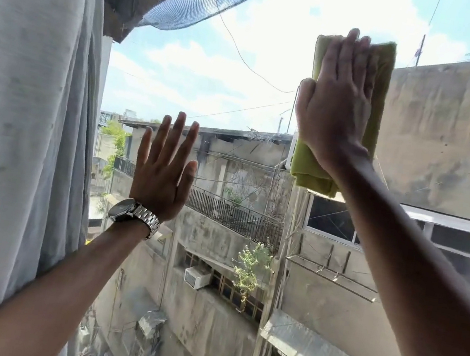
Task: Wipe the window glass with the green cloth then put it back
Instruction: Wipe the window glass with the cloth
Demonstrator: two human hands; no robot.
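- view's straight out through the window glass (241, 92) at grimy concrete buildings and a cloudy blue sky; a pale curtain (22, 113) hangs bunched at the left edge, probably pulled aside to keep it off the pane
- right hand (336, 101) is up high, palm flat on the folded green cloth (380, 87), fingers straight and pressed close together; no pinching, just pushing it into the glass so the whole pad makes contact
- left hand (163, 172) sits lower and well apart from the cloth, fingers spread wide, empty; looks like it's braced on the pane for balance, though I can't tell if it's actually touching
- steel wristwatch (134, 214) on the left wrist
- my guess: mid-wipe, upper right area; cloth's not put back yet
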